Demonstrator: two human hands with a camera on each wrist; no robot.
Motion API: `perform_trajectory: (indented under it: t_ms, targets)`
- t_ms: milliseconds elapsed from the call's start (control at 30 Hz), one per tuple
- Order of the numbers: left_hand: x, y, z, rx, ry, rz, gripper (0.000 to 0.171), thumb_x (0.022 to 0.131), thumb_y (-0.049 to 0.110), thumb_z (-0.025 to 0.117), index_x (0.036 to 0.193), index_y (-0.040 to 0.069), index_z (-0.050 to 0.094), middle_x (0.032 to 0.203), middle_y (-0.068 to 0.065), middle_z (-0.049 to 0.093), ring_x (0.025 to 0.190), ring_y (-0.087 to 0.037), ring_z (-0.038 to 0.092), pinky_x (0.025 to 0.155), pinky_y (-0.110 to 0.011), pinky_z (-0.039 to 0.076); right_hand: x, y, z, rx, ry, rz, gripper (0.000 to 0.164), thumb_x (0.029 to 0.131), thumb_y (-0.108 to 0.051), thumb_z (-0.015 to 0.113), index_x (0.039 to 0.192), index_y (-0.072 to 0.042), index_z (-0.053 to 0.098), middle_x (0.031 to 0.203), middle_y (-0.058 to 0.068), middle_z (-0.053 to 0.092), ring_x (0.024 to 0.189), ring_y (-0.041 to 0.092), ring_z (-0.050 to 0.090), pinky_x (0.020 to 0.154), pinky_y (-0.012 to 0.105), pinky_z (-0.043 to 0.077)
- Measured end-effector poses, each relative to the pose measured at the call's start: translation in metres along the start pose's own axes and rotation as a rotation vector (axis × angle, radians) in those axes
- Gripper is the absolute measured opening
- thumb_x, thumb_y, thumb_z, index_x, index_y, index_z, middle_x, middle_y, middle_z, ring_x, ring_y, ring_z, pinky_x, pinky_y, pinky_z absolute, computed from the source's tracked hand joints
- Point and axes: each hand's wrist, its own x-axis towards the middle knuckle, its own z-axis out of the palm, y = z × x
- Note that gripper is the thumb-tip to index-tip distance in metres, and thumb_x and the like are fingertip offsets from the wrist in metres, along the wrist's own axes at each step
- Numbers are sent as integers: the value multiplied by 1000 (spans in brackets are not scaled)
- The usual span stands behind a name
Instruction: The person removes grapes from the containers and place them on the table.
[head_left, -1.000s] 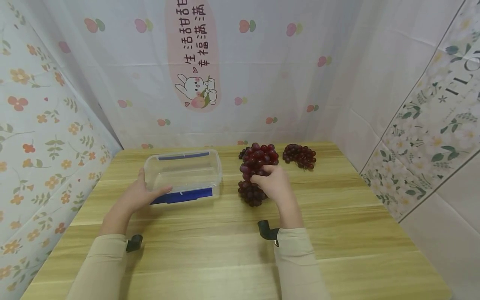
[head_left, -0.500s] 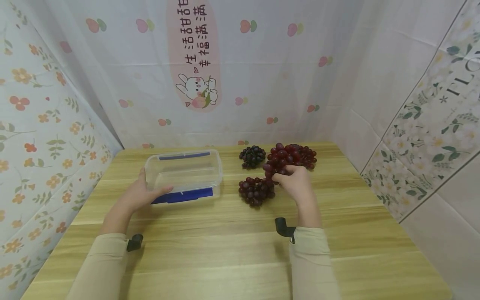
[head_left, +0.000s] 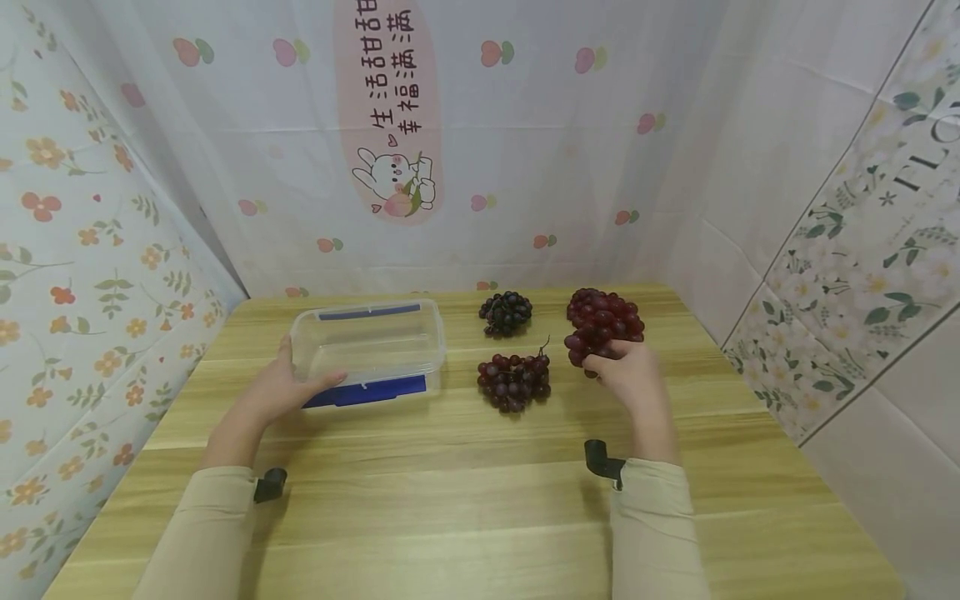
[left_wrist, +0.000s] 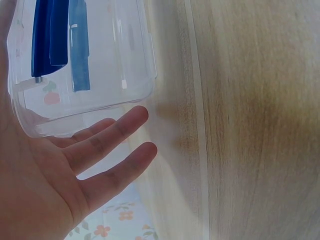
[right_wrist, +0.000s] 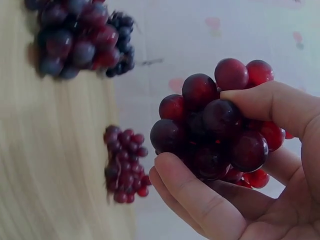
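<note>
My right hand (head_left: 633, 367) pinches a bunch of red grapes (right_wrist: 210, 125) between thumb and fingers, held up over the right part of the table. Behind it, another bunch of small red grapes (right_wrist: 126, 165) lies on the table, mostly covered in the head view. At the left, my left hand (head_left: 281, 383) rests against the near-left corner of a clear plastic box (head_left: 433, 358) with blue latches. The thumb lies along its front rim, and in the left wrist view the other fingers are straight and spread beside the side wall.
A purple-red grape bunch (head_left: 513, 383) with a stem sticking up lies mid-table. Farther back sits a dark, nearly black grape bunch (head_left: 506, 314). The wooden table (head_left: 420, 517) ends at a printed curtain (head_left: 480, 167) behind, with further printed cloths at both sides.
My right hand has carried the held grapes rightward, away from the purple-red and dark bunches, to in front of the back-right bunch. My left hand and the box stay put.
</note>
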Motion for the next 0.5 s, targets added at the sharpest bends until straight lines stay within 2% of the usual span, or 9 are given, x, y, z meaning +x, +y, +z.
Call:
perform_trajectory:
  t_ms: [300, 400, 500]
  targets:
    - [0, 0, 0, 8, 3, 2, 141, 92, 81, 59, 161, -3, -29, 166, -49, 7, 152, -67, 23, 121, -76, 30, 4, 23, -13, -79, 16, 49, 53, 95, -29, 70, 136, 5, 68, 119, 25, 76, 97, 27, 76, 83, 35, 56]
    - [0, -1, 0, 10, 1, 2, 141, 92, 82, 59, 161, -3, -30, 166, -49, 7, 152, -67, 22, 121, -76, 30, 6, 29, -15, -95, 17, 60, 52, 95, -29, 70, 134, 6, 70, 117, 25, 77, 95, 27, 77, 82, 36, 58]
    - [1, 0, 0, 7, -4, -1, 142, 91, 83, 59, 160, -2, -32, 166, -49, 6, 152, -67, 22, 121, -76, 30, 8, 33, -17, -119, 10, 72, 60, 95, -30, 70, 141, 9, 63, 123, 28, 75, 96, 29, 78, 87, 41, 61]
